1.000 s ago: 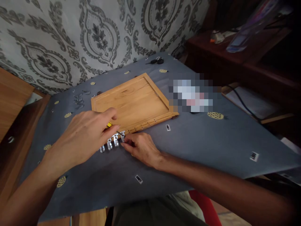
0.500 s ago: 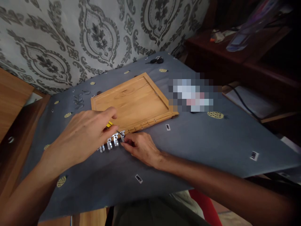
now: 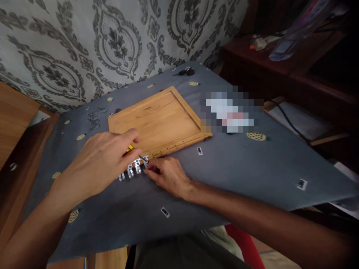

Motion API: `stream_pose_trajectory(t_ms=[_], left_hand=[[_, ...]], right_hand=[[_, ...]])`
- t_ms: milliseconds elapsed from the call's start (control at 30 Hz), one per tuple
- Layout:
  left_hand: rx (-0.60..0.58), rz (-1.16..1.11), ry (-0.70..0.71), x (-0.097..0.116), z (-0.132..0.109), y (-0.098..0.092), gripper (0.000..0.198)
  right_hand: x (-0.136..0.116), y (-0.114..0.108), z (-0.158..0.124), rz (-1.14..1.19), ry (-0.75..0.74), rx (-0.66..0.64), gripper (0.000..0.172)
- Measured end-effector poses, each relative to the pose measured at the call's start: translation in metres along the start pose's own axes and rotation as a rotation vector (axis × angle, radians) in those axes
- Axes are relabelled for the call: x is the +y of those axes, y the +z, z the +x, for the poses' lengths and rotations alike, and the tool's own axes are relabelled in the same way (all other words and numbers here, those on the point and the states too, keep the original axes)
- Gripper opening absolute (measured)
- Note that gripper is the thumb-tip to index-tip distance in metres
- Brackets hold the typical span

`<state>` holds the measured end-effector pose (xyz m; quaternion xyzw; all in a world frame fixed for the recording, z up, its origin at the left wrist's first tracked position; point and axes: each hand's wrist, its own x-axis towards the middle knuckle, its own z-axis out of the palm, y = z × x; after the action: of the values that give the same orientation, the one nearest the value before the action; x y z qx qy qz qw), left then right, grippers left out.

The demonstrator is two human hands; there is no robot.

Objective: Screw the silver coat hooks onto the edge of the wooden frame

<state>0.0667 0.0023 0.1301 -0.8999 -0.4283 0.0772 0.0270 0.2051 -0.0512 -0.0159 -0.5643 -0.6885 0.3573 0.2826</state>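
A wooden board with a raised rim lies on a grey cloth-covered table. Along its near edge sit several silver metal hooks. My left hand is closed round a yellow-handled screwdriver, whose thin tip points at the rightmost hook. My right hand rests on the cloth, with its fingertips pinched at that same hook, steadying it against the board's edge.
Small metal parts lie on the cloth at the far left, dark keys at the far edge. A blurred-out item sits right of the board. Patterned wall behind; dark wooden furniture at the right.
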Motion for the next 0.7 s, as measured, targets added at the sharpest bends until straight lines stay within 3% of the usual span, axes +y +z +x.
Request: stream_pose_trajectory(t_ms=[333, 533, 700], left_hand=[[0.009, 0.012, 0.022, -0.0053, -0.0020, 0.0023, 0.018], [0.052, -0.069, -0.079, -0.0031, -0.0050, 0.0018, 0.033], [0.064, -0.128, -0.090, -0.0011, -0.0058, 0.0063, 0.030]], right_hand=[[-0.0017, -0.0010, 0.0009, 0.016, 0.023, -0.018, 0.012], [-0.0016, -0.0003, 0.0009, 0.020, 0.013, -0.005, 0.010], [-0.0018, -0.0007, 0.0008, 0.010, 0.017, -0.006, 0.011]])
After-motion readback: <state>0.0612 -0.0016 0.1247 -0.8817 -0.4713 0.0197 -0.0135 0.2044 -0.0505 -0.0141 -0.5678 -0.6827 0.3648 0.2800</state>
